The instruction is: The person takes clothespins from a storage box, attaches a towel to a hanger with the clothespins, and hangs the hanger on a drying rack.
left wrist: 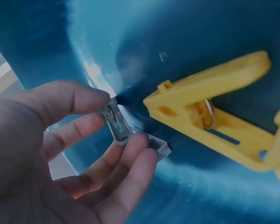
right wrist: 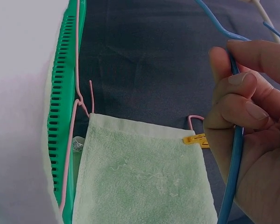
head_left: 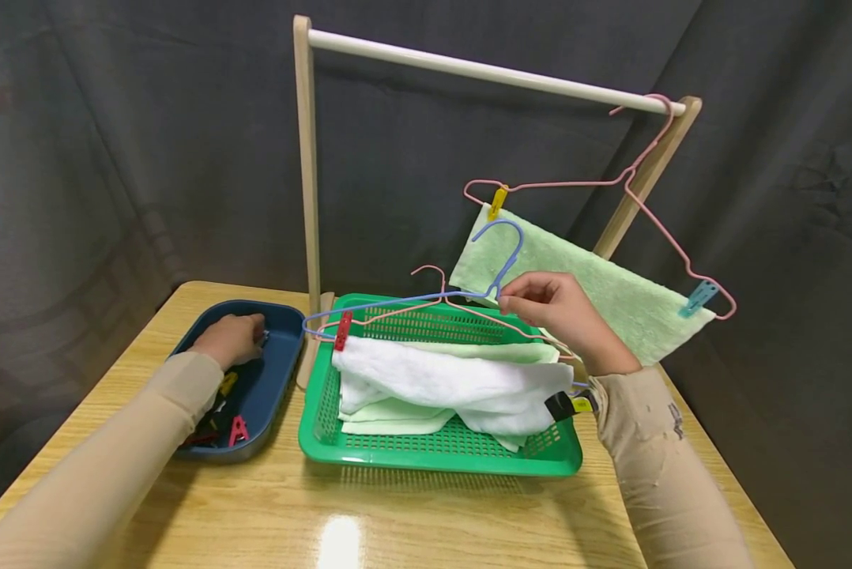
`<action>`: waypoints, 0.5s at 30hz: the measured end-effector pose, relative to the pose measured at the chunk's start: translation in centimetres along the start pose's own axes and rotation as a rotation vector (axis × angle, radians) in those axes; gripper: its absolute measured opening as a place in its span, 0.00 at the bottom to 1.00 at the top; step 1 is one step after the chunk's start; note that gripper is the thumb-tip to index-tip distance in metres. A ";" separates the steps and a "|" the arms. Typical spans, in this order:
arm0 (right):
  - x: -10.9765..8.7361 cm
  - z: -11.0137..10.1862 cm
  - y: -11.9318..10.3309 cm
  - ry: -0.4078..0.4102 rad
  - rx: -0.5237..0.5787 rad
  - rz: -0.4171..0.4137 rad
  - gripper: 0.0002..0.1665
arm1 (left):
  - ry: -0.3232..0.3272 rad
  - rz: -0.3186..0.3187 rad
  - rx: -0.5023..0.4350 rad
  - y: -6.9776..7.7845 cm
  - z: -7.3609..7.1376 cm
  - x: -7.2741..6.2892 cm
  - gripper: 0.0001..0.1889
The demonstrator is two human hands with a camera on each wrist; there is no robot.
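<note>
My right hand (head_left: 550, 304) holds a blue hanger (head_left: 397, 302) just below its hook, and the hanger's bar passes through the curled fingers in the right wrist view. A white towel (head_left: 440, 379) hangs along the hanger above the green basket (head_left: 440, 461). At the hanger's left end is a red clothespin (head_left: 343, 330) on the towel's corner. In the dark blue tray (head_left: 284, 379), my left hand (head_left: 230, 340) pinches a grey clothespin (left wrist: 116, 122) between thumb and fingers. Another grey piece (left wrist: 151, 142) lies under the fingertips, beside a yellow clothespin (left wrist: 210, 107).
A pink hanger (head_left: 561, 184) on the rack's white rail (head_left: 483, 71) carries a green towel (head_left: 582, 284), clipped by yellow (head_left: 498, 203) and teal (head_left: 699, 297) clothespins. Another pink hanger (head_left: 442, 284) and green cloth lie in the basket. A red clothespin (head_left: 238, 431) sits at the tray's front.
</note>
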State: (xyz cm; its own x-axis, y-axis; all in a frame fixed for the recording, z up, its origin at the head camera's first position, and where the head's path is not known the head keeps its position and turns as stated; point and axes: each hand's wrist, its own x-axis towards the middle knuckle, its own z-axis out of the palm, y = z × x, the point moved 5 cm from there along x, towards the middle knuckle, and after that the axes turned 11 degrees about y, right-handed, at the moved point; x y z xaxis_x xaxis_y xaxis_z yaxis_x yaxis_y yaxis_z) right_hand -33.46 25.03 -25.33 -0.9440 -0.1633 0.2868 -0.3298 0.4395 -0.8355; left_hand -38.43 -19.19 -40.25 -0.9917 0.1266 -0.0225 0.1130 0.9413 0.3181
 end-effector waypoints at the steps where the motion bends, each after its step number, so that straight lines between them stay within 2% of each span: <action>1: 0.0 0.0 0.0 0.001 0.002 0.001 0.12 | 0.005 0.008 -0.001 0.1 -0.1 0.0 0.12; 7: 0.0 0.0 -0.1 -0.003 0.013 -0.003 0.13 | 0.044 0.037 -0.009 0.1 -0.5 -0.3 0.10; 15: -0.1 -0.1 -0.1 -0.002 0.010 -0.001 0.12 | 0.107 0.018 -0.043 -0.3 -1.2 -0.4 0.11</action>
State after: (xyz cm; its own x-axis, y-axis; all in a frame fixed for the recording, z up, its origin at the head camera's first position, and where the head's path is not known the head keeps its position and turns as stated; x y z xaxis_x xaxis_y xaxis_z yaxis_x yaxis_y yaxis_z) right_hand -33.36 25.08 -25.24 -0.9436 -0.1651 0.2870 -0.3308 0.4308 -0.8396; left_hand -38.18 -19.85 -39.21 -0.9907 0.1068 0.0844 0.1302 0.9247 0.3576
